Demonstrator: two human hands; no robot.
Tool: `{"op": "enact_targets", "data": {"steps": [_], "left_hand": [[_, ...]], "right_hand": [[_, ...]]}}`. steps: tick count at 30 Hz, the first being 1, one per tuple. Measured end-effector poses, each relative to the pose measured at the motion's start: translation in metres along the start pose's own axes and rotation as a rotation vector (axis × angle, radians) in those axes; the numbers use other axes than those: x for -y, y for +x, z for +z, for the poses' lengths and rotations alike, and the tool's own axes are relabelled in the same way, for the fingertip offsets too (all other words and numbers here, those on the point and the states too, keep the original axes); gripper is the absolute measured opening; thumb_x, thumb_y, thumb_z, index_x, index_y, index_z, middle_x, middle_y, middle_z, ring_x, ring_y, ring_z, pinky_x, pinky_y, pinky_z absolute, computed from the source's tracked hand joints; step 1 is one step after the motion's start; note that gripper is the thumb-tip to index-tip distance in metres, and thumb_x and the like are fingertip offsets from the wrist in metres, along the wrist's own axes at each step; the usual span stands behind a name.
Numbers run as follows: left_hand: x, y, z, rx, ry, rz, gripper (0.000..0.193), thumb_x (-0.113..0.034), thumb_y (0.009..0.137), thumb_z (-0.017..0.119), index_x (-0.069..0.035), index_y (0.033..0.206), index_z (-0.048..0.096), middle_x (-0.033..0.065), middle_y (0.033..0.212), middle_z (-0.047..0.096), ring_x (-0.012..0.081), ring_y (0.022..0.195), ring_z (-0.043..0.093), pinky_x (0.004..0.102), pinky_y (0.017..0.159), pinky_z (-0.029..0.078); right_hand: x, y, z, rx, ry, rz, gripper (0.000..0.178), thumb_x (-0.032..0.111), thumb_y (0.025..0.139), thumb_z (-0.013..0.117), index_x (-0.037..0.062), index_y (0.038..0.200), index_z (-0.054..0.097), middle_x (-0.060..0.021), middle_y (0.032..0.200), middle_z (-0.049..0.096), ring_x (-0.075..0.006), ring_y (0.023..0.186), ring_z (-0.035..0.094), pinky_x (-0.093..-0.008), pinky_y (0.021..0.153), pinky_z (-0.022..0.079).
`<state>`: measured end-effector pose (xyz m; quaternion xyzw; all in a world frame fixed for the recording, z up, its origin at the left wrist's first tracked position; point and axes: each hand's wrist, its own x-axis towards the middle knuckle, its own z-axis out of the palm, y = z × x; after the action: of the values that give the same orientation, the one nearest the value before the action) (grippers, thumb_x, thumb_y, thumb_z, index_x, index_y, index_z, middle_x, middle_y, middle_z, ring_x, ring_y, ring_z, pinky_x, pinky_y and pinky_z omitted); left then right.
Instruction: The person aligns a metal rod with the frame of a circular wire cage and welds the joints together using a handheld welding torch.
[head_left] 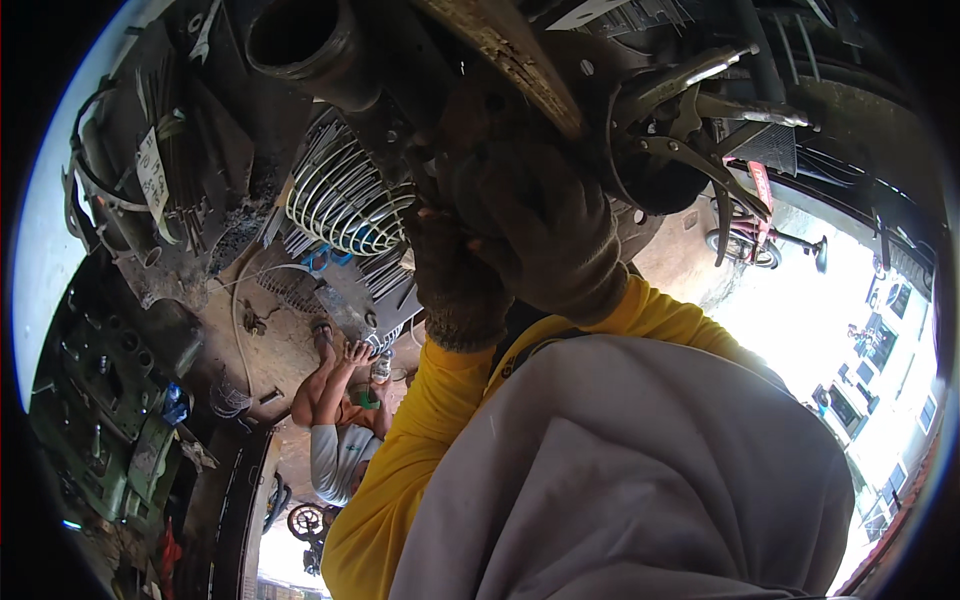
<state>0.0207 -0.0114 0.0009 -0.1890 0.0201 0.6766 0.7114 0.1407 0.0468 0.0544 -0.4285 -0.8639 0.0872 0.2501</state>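
Note:
My left hand (455, 285), in a dark, worn work glove, is closed in front of a dark metal fixture. My right hand (560, 235), gloved the same way, lies beside it with its fingers bent forward and down over the dark parts. Both hands are close together, nearly touching. Whatever lies in their grip is lost in shadow. Just beyond them a rough wooden strip (520, 60) slants across the dark metal. Several pliers-like tools (690, 130) with long handles hang on a dark round rim to the right of my right hand.
A wire coil basket (350, 210) and thin metal rods stand left of my hands. A wide pipe (305, 45) rises at the upper left. Another person (340, 425) crouches on the floor at lower left. Machinery (100, 440) lines the left side; a red bicycle (755, 225) stands at right.

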Motion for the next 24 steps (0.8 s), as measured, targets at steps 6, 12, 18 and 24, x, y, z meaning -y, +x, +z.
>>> {"op": "enact_targets", "data": {"steps": [6,12,18,24], "left_hand": [[0.000,0.002,-0.013,0.040,0.146,0.085,0.033,-0.026,0.106,0.050,-0.014,0.136,0.057,0.0028,0.136,0.060,0.0141,0.117,0.059,0.0260,0.087,0.056],[-0.019,-0.002,-0.003,-0.117,2.280,0.934,0.026,-0.016,0.085,0.067,-0.009,0.110,0.065,0.0118,0.111,0.064,0.0273,0.100,0.064,0.0406,0.083,0.054],[-0.027,-0.001,0.051,0.035,2.769,0.899,0.014,-0.019,0.079,0.069,-0.015,0.093,0.068,0.0058,0.092,0.064,0.0291,0.087,0.064,0.0426,0.073,0.053],[-0.043,0.004,0.055,-0.008,2.676,0.537,0.024,-0.026,0.091,0.059,-0.004,0.097,0.067,0.0103,0.088,0.068,0.0223,0.077,0.068,0.0352,0.066,0.055]], "right_hand": [[-0.006,0.004,0.000,-0.094,0.007,-0.075,0.068,0.038,0.073,0.080,0.0134,0.133,0.060,-0.0183,0.137,0.050,-0.0372,0.113,0.058,-0.0468,0.092,0.052],[-0.013,0.001,0.008,-0.210,0.033,-0.144,0.073,0.036,0.072,0.081,0.0114,0.137,0.057,-0.0213,0.136,0.053,-0.0394,0.106,0.062,-0.0456,0.086,0.057],[-0.009,-0.018,-0.017,-0.163,0.190,-0.044,0.089,0.032,0.073,0.083,0.0024,0.146,0.042,-0.0260,0.137,0.051,-0.0450,0.112,0.060,-0.0465,0.089,0.056],[-0.037,-0.120,-0.081,-0.064,0.328,-0.048,0.081,0.024,0.072,0.084,0.0012,0.141,0.047,-0.0235,0.132,0.055,-0.0436,0.112,0.060,-0.0484,0.094,0.053]]}}
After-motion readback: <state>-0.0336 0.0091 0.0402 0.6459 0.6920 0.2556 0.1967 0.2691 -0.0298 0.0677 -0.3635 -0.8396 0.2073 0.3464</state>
